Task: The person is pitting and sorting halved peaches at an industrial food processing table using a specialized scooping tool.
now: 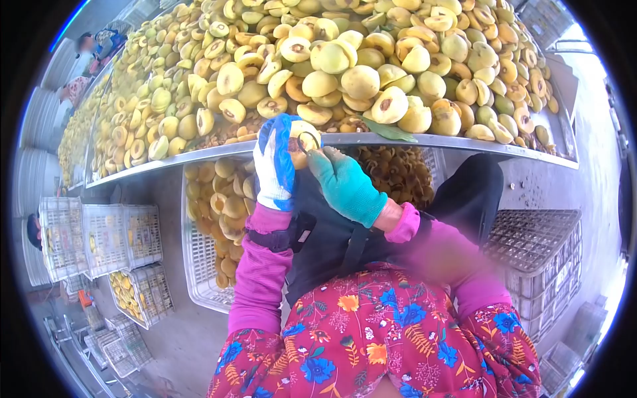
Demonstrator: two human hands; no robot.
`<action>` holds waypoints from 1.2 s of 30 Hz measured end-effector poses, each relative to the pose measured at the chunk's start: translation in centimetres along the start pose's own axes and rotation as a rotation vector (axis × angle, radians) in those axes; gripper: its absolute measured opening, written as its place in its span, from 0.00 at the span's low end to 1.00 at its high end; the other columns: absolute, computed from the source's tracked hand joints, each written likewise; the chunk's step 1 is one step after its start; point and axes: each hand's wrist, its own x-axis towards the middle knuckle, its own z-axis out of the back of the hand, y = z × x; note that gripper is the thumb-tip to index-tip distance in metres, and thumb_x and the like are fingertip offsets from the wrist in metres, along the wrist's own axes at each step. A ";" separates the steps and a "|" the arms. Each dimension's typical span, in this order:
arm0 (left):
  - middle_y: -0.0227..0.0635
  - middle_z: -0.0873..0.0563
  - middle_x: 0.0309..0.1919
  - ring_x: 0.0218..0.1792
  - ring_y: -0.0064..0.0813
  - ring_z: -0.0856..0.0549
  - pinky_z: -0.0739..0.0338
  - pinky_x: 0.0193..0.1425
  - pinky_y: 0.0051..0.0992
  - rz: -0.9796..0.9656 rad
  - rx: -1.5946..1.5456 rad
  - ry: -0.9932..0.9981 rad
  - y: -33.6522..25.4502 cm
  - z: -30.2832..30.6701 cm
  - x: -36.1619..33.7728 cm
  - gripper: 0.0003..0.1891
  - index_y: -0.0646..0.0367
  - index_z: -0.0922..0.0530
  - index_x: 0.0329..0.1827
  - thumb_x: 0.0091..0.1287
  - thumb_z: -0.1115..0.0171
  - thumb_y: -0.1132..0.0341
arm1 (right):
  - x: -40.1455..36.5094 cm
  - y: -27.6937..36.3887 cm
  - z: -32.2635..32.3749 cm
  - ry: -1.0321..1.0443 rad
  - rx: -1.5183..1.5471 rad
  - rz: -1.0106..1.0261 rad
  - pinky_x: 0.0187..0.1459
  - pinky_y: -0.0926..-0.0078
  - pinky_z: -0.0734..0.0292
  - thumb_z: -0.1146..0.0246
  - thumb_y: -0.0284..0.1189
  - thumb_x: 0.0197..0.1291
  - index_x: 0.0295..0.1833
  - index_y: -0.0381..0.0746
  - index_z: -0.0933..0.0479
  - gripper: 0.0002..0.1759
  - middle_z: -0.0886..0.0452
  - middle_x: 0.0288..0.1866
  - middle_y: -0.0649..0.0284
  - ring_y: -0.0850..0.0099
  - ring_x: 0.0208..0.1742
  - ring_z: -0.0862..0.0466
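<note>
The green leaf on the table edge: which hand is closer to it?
Right. The right hand is just below and left of the leaf; the left hand is farther left, holding a peach half.

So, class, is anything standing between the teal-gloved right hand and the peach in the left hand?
Nothing visible. The left hand holds the peach in front of the metal table edge, and the right hand is close against it, its thin looped tool touching the fruit.

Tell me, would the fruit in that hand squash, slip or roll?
Likely soft: the tool in the right hand digs into the fruit. Cut halves on the table show bare flesh, so probably slippery. Round, so whole ones may roll.
</note>
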 end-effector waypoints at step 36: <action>0.42 0.15 0.35 0.35 0.26 0.17 0.23 0.40 0.23 0.280 -0.268 0.289 -0.7 -2.6 0.5 0.15 0.71 0.23 0.42 0.64 0.39 0.63 | -2.2 2.6 1.5 0.256 0.580 -0.612 0.11 0.80 0.38 0.53 0.57 0.64 0.32 0.42 0.37 0.27 0.39 0.14 0.71 0.80 0.10 0.39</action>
